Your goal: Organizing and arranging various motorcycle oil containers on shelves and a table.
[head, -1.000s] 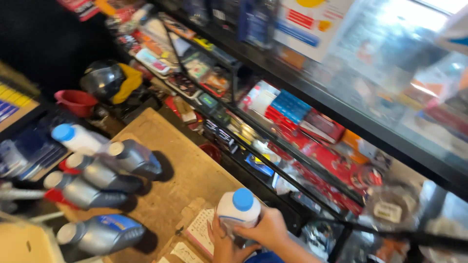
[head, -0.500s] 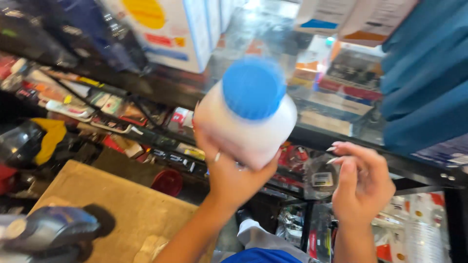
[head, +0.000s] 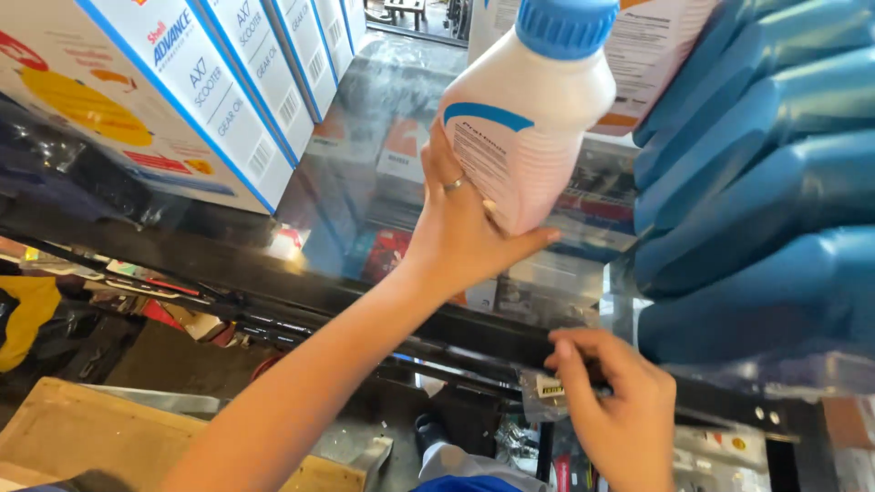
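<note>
I take the white bottle [head: 524, 118] with the blue screw cap as my landmark. It is up above the glass counter top [head: 365, 173], tilted, cap uppermost, and held from below and behind by the left hand [head: 460, 228], whose fingers are wrapped closed about its lower body with the thumb stretched under the base. A ring shows on one finger.

Below the bottle and a little to its right, the right hand [head: 615, 410] rests at the counter's dark front edge [head: 273, 292], fingertips pinched shut on a small clear packet [head: 547, 390].

To the right of the bottle lies a stack of blue bottles wrapped in clear film [head: 756, 182]; to its left stands a row of white cartons with blue edging [head: 191, 82]. Far below and to the left of the bottle is a bare wooden board [head: 82, 428].

My reading: the bottle is in the lifting-and-carrying stage, not yet set down. Any next move calls for a firm hold on the base and care for the glass beneath and the cartons alongside.
</note>
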